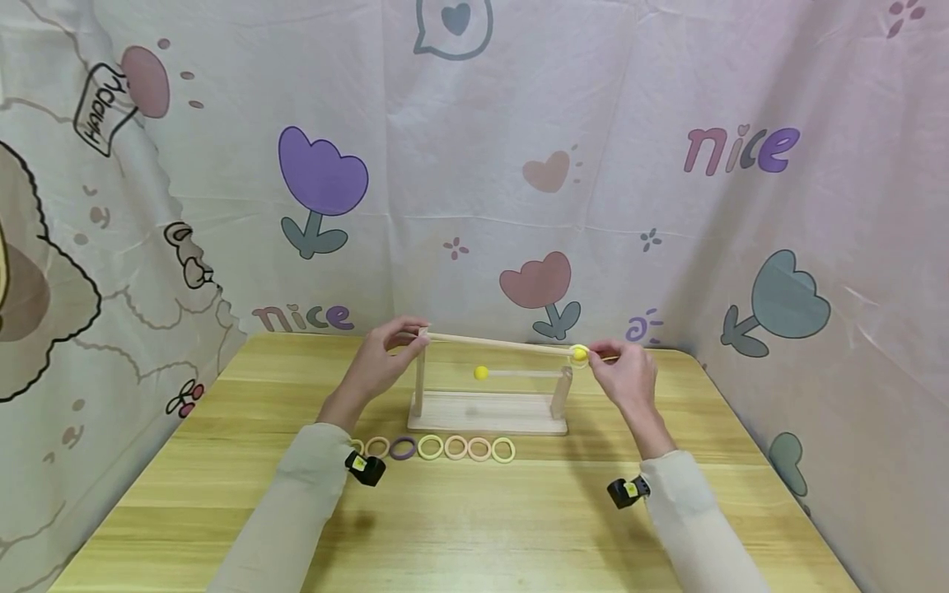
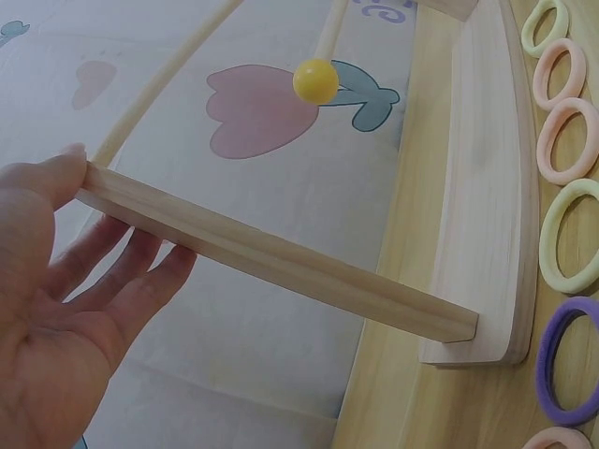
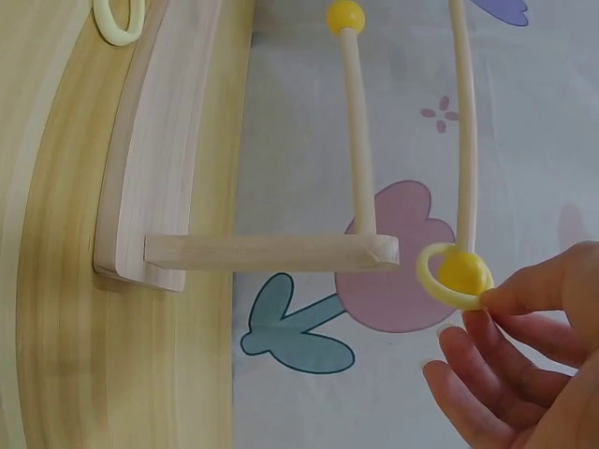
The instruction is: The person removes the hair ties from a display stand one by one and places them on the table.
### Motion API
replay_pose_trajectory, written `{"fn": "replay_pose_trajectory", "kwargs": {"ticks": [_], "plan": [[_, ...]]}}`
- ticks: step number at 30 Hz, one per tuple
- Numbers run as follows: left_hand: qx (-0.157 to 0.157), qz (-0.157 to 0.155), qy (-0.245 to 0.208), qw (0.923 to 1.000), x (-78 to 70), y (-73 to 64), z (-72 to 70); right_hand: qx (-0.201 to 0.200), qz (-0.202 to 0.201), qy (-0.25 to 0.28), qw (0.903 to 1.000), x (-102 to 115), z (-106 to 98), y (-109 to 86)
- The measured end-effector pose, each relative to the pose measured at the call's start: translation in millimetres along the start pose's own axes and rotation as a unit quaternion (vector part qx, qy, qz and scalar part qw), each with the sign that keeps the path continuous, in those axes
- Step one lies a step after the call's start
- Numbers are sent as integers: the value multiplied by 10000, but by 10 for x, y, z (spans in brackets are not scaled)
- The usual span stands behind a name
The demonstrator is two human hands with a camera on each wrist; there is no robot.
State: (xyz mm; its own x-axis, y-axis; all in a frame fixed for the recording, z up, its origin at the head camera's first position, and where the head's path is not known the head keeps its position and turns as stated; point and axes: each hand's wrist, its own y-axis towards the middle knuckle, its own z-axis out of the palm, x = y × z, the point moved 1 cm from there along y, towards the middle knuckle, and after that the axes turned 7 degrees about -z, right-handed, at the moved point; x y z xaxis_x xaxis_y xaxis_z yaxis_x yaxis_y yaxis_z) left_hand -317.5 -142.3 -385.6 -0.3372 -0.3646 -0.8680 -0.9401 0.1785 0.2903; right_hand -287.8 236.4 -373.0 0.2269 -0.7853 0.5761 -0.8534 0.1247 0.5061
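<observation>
A wooden stand [image 1: 511, 416] has two posts, each bearing a sideways rod tipped with a yellow ball. My left hand [image 1: 373, 362] grips the top of the taller post [image 2: 281, 251], thumb above and fingers beneath. The upper rod [image 1: 497, 342] runs from there toward my right hand [image 1: 628, 377]. Between thumb and forefinger, the right hand pinches a pale yellow hair tie [image 3: 427, 278], which is around or right beside the upper rod's yellow ball [image 3: 463, 271]; which of these, I cannot tell. Below, the shorter post [image 3: 271, 253] carries the lower rod [image 3: 358, 131] and its yellow ball [image 1: 481, 373], with no tie on it.
In front of the stand lies a row of several hair ties, among them a purple one [image 1: 404, 448], a peach one [image 1: 469, 448] and a pale yellow one [image 1: 513, 450]. They rest on a wooden table [image 1: 474, 527]. A printed cloth [image 1: 445, 165] hangs behind.
</observation>
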Motion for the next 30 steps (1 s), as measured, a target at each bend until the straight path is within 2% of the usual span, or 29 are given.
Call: {"fn": "replay_pose_trajectory", "kwargs": {"ticks": [8,14,17,19,25,30], "plan": [[-15,-89,-34,10000,-32,-12,16,98,136,17,9999,-40,15,38],[18,-140,45,9999,-260,-102,-2,122,217,15,9997,-57,14,57],[21,-141,75,9999,-325,-130,-11,130,260,11,9996,-61,9,62],[15,-137,60,9999,-280,-112,-4,143,277,8,9995,-62,2,62],[-18,-79,16,10000,-24,-11,18,165,267,-53,9995,-82,-34,61],[-12,-37,4,10000,21,4,5,246,168,-192,9994,-123,-105,51]]}}
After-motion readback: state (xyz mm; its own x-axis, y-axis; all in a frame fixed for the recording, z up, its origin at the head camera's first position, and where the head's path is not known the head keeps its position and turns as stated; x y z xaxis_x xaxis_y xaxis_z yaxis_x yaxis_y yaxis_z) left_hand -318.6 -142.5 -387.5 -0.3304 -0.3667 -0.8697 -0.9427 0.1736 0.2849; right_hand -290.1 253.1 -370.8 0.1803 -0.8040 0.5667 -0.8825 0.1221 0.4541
